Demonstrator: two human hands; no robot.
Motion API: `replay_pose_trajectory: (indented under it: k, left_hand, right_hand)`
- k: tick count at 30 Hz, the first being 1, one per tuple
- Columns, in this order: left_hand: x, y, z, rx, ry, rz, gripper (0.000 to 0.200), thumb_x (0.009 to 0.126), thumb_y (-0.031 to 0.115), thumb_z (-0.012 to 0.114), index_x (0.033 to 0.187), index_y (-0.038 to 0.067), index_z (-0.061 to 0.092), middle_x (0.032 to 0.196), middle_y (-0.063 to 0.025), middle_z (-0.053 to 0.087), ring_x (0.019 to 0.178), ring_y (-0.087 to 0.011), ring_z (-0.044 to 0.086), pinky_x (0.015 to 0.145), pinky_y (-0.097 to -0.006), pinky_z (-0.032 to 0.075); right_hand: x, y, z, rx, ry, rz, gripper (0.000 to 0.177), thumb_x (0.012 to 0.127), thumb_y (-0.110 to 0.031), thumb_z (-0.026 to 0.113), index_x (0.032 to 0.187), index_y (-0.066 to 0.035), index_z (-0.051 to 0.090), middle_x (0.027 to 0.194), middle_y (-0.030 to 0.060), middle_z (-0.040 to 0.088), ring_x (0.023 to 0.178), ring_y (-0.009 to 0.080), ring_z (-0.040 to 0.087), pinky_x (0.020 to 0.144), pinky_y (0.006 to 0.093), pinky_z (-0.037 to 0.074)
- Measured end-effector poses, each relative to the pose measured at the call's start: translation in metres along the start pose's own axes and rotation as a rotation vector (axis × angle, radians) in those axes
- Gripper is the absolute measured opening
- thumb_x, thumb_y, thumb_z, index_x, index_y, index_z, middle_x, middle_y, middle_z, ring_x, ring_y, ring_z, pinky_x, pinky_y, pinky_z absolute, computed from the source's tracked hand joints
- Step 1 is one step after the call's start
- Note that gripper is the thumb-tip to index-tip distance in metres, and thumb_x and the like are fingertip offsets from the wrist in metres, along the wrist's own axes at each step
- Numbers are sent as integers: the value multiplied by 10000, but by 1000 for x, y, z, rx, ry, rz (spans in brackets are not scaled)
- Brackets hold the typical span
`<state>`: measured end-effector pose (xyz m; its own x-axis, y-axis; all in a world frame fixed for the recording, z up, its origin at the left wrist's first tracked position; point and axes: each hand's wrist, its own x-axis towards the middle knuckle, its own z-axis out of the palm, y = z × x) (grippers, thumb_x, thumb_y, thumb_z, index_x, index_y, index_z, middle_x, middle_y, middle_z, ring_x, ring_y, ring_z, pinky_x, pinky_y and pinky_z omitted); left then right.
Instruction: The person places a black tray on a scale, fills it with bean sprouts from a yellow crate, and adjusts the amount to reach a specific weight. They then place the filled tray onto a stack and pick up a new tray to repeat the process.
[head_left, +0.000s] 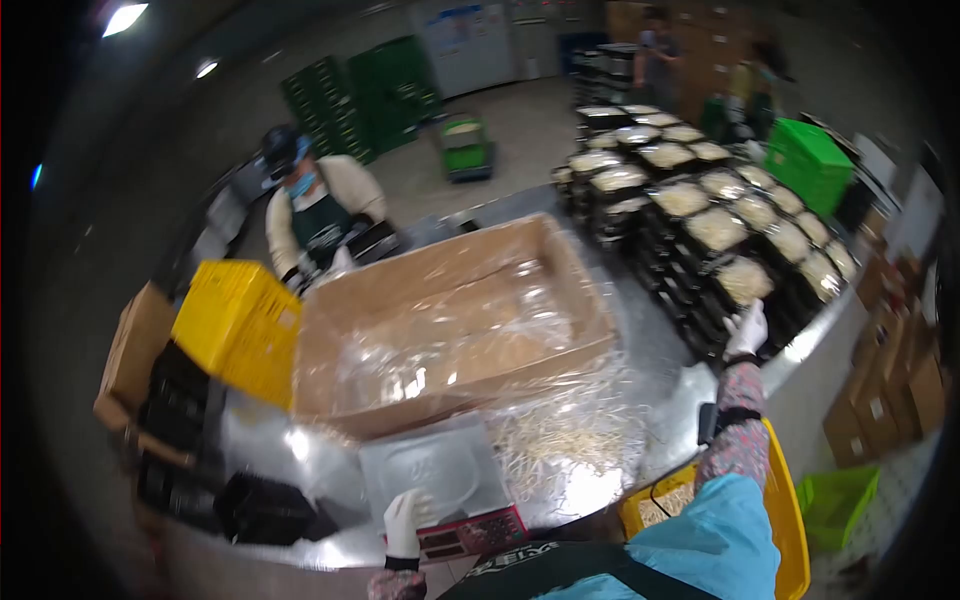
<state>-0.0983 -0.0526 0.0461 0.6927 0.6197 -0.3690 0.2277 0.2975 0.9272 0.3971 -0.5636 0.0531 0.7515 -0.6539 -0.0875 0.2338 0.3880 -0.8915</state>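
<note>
My right hand (747, 330), in a white glove, is at the front of a big stack. Its fingers are closed on the near edge of a film-wrapped black tray (745, 282) filled with pale thin strands. More such wrapped trays (716, 229) are piled in layers behind it. Low in the view, my left hand (405, 520), also gloved, rests with fingers stretched out at the edge of a weighing scale (436, 466). The scale has a grey metal platform and a red front panel. Nothing shows in that hand.
A large cardboard box (450, 395) lined with clear film stands mid-table, loose pale strands (570, 440) beside it. A yellow crate (235, 320) and black trays (265, 508) are left. A yellow tub (790, 510) sits by my right side. Across the table, a co-worker (325, 205) handles a black tray.
</note>
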Motion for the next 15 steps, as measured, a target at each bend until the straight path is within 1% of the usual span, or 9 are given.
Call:
replay_pose_trajectory:
  k: [2,3,4,6,7,9,11,14,15]
  left_hand:
    - [-7,3,-12,55,124,87,300,1015,213,526,1187,-20,604,1029,-128,688,816,-196,687,712,-309,573]
    - [-4,-5,-28,68,181,167,278,1011,182,541,1195,-14,611,1028,-107,692,823,-170,682,721,-284,557]
    - [4,-21,-49,175,270,331,268,997,133,562,1211,-23,604,1054,-99,690,860,-172,680,768,-279,554]
    - [-7,2,-67,212,450,461,330,951,74,622,1268,-9,578,1177,-97,646,1015,-179,646,913,-270,504]
    - [-9,8,-86,389,605,459,433,893,143,705,1267,-29,574,1247,-122,603,1127,-186,587,956,-296,473]
    - [-12,20,-134,678,783,639,565,840,164,742,1327,-15,520,1357,-174,515,1293,-331,463,1099,-383,361]
    - [-16,34,-179,1046,1010,662,666,822,217,742,1388,5,463,1447,-188,434,1390,-392,333,1139,-472,296]
    - [-28,69,-249,1378,1078,409,775,828,318,688,1469,29,363,1540,-186,320,1467,-416,160,1143,-604,200]
    - [-27,68,-278,1552,1082,434,658,848,317,662,1404,25,465,1430,-186,471,1406,-386,308,1136,-592,217]
  right_hand:
    - [6,26,-21,41,-93,72,508,989,-439,536,1287,-29,509,1199,148,548,1048,272,557,895,416,512]
    - [10,37,-31,39,-138,145,616,1010,-424,492,1456,-22,358,1416,213,439,1257,335,484,991,434,475]
    - [-9,37,-30,9,-148,187,651,1026,-404,447,1519,-29,248,1524,229,318,1369,352,388,1070,444,423]
    - [-9,58,-40,-23,-209,259,620,1040,-374,410,1541,-62,219,1549,184,304,1379,349,380,1092,432,412]
    - [-1,73,-46,29,-208,308,598,1041,-367,413,1536,-76,246,1546,161,322,1370,327,395,1093,421,414]
    - [-12,82,-38,-9,-225,328,562,1045,-356,403,1521,-78,292,1536,152,342,1360,302,409,1094,414,414]
    - [-40,73,-18,-31,-261,318,534,1045,-353,400,1500,-78,341,1530,148,355,1358,291,413,1103,408,404]
    - [-103,38,17,-36,-367,239,526,1044,-352,389,1496,-83,364,1529,167,347,1387,309,368,1169,418,295]
    - [-123,28,26,-45,-408,210,524,1046,-351,383,1497,-86,365,1531,176,341,1393,313,357,1177,422,273]
